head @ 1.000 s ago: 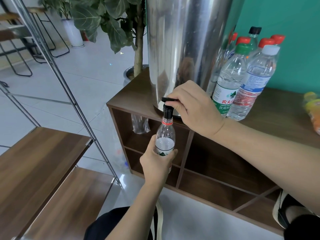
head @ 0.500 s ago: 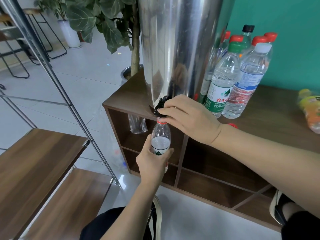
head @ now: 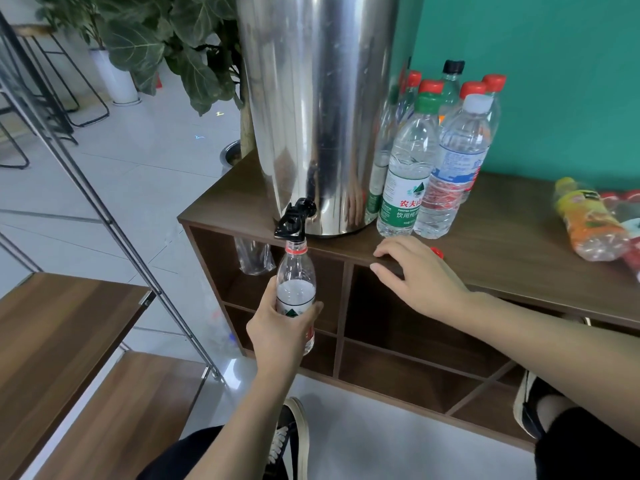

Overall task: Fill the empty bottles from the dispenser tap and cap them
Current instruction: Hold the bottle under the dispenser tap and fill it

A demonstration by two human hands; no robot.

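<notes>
My left hand (head: 277,329) grips a small clear uncapped bottle (head: 296,289) with a red neck ring, held upright with its mouth just under the black tap (head: 294,218) of the steel dispenser (head: 318,109). My right hand (head: 420,277) rests with relaxed fingers on the front edge of the wooden cabinet (head: 512,251), to the right of the tap and holding nothing. A loose red cap (head: 437,251) lies on the cabinet top just behind that hand's fingers. The tap lever is tipped forward.
Several capped bottles (head: 433,161) stand right of the dispenser against the teal wall. Orange drink bottles (head: 588,220) lie at the far right. A metal-framed wooden shelf (head: 59,327) stands at left; a potted plant (head: 180,53) behind. A plastic bag (head: 254,256) hangs in the cabinet's cubby.
My right hand has let go of the tap lever and moved right and down onto the cabinet's front edge. The bottle stays under the tap in my left hand.
</notes>
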